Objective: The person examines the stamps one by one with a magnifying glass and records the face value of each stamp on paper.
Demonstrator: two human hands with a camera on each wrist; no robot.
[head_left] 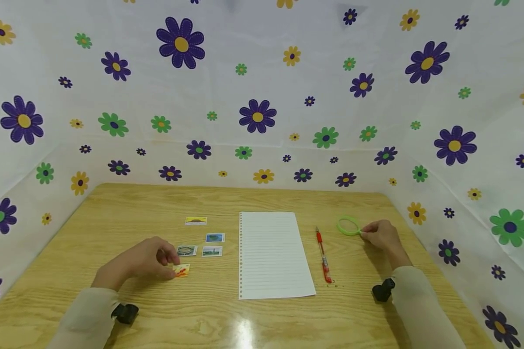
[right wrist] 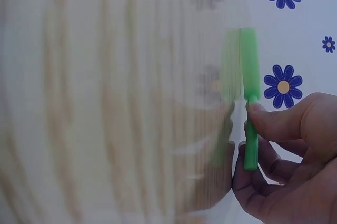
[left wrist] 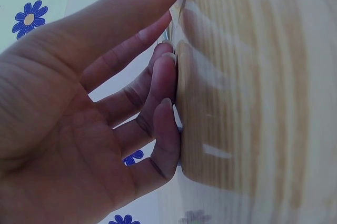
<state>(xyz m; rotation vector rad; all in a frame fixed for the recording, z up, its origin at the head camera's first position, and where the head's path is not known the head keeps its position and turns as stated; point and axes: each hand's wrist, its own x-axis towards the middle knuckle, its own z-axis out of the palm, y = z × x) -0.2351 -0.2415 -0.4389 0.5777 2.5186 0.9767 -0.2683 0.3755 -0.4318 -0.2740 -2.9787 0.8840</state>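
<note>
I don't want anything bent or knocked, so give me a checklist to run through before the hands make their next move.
1. Right hand has the green magnifying glass by its handle: ok.
2. Left hand firmly pinches the yellow-and-red stamp: cannot tell; thumb and fingers are at its left side.
3. Four other stamps lie without overlapping: ok.
4. Lined sheet lies between stamps and pen, with nothing on top: ok.
5. Red pen is off the sheet: ok, to its right.
6. Tabletop free of debris: not ok; dark specks lie by the pen's near end.
</note>
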